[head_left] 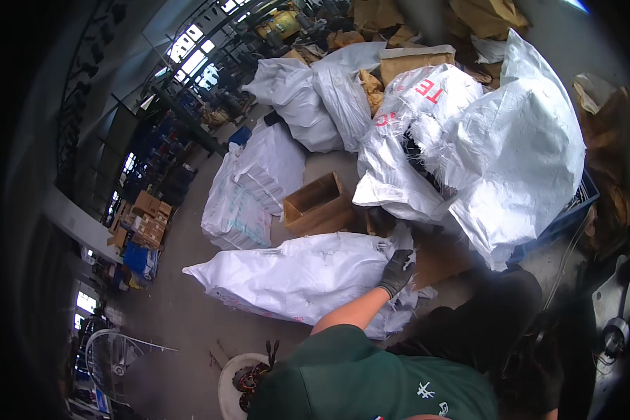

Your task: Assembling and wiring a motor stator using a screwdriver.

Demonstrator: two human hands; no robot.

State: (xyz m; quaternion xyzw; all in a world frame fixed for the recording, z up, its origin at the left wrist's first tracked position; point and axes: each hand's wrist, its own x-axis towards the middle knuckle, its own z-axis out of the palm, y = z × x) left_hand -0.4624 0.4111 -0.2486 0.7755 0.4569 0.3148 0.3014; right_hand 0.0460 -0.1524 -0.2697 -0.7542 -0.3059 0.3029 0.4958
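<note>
A white woven sack lies on its side across the floor in front of me, its frayed mouth toward the right. My left hand, in a dark grey glove, is at that mouth end with the fingers curled into the sack's fabric. What lies inside the sack is hidden. My right hand, also dark-gloved, hangs low at the right beside my dark trouser leg. Its fingers blend into the shadow, so I cannot make out whether it holds anything.
An open wooden box stands beyond the sack. Big white sacks and brown paper pile up behind and to the right, beside a blue crate. A white bucket with dark-and-red contents stands near left, a fan further left.
</note>
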